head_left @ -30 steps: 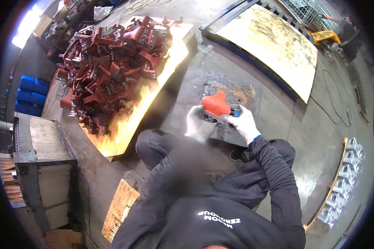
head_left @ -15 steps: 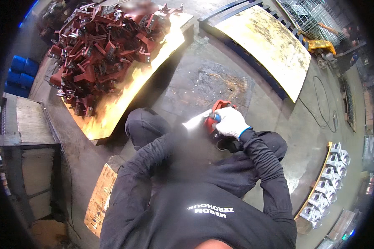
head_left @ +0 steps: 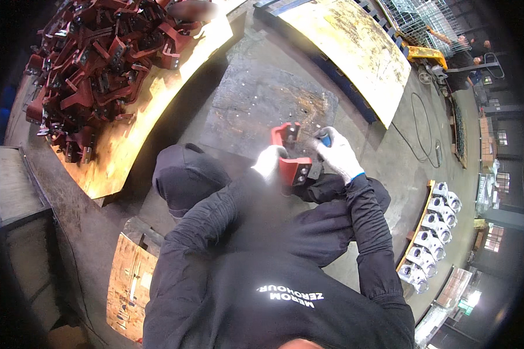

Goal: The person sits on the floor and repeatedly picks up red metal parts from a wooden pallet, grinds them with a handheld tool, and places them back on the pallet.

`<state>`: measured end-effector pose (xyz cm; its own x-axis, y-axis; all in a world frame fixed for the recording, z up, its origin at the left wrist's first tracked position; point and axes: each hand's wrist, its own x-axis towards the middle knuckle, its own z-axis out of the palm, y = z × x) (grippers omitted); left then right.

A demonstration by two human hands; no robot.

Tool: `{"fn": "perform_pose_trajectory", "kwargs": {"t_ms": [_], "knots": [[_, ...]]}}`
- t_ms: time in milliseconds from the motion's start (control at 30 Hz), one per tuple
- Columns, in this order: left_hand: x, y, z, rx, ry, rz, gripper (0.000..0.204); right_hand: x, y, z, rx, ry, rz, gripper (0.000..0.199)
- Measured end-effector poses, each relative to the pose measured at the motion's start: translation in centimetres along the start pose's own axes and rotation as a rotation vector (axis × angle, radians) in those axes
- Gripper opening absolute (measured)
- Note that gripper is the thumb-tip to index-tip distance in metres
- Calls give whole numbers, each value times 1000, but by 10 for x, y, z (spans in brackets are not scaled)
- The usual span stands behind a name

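Left hand [head_left: 269, 161] gloved, grip clamped on red bracket [head_left: 290, 157] above steel plate [head_left: 256, 99]. Right hand [head_left: 339, 156] grip closed round blue-handled tool [head_left: 325, 139]; tool tip hidden behind bracket.

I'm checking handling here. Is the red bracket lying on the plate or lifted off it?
Lifted: the red bracket sits in the left hand, above the steel plate. The right hand grips a blue-handled tool.

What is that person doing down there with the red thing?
A person in dark clothes and white gloves crouches over a dark steel plate on the floor. The left hand grips a red metal bracket, and the right hand holds a blue-handled tool beside it. A big pile of red brackets sits on a wooden board on their left.
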<state>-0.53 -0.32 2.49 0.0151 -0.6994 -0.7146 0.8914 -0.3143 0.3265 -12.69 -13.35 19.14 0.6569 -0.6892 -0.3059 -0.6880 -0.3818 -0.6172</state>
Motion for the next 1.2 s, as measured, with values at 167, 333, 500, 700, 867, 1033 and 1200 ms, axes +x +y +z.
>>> {"fn": "perform_pose_trajectory", "kwargs": {"t_ms": [167, 333, 500, 700, 867, 1033, 1200], "knots": [[-74, 53, 42, -218, -15, -52, 50, 19, 47, 26, -256, -53, -177, 32], [11, 8, -12, -222, -92, 162, 54, 43, 14, 50, -512, -44, -179, 35], [21, -1, -9, -310, -110, 141, 55, 52, 8, 56, -552, 35, -178, 31], [10, 2, 3, -218, -15, 176, 58, 55, 8, 55, -513, 81, -141, 32], [-6, 9, 13, 25, 167, 207, 61, 59, 19, 58, -540, 54, -68, 36], [-13, 5, 10, 170, 241, 285, 65, 58, 24, 71, -598, -13, 44, 37], [3, -1, -2, 244, 210, 311, 68, 65, 54, 95, -482, -47, 35, 40]]}}
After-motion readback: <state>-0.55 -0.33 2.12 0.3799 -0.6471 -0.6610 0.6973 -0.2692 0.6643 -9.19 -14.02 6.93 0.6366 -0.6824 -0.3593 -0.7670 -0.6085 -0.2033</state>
